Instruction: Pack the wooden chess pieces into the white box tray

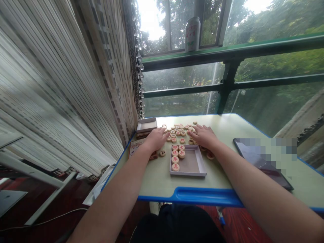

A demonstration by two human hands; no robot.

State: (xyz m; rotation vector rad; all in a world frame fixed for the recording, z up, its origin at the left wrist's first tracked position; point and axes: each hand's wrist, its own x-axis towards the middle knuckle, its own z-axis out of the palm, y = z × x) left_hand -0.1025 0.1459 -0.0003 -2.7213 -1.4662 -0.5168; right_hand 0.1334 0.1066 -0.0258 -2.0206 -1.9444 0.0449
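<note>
Round wooden Chinese chess pieces (178, 133) lie loosely spread on the table between my two hands. At the left edge of this spread, my left hand (156, 137) rests palm down with its fingers stretched out and its thumb beside some pieces. My right hand (204, 135) lies flat at the right edge, fingers spread, its thumb by a piece; what is under the palm is hidden. Nearer to me stands a shallow box tray (193, 160) with several red-marked pieces (175, 160) lined up along its left side. One black-marked piece (162, 153) lies left of the tray.
An open box lid (147, 125) sits on a stack at the table's back left, near a printed box (135, 147) partly behind my left arm. A dark tablet (255, 162) lies on the right. A drink can (192, 34) stands on the window ledge.
</note>
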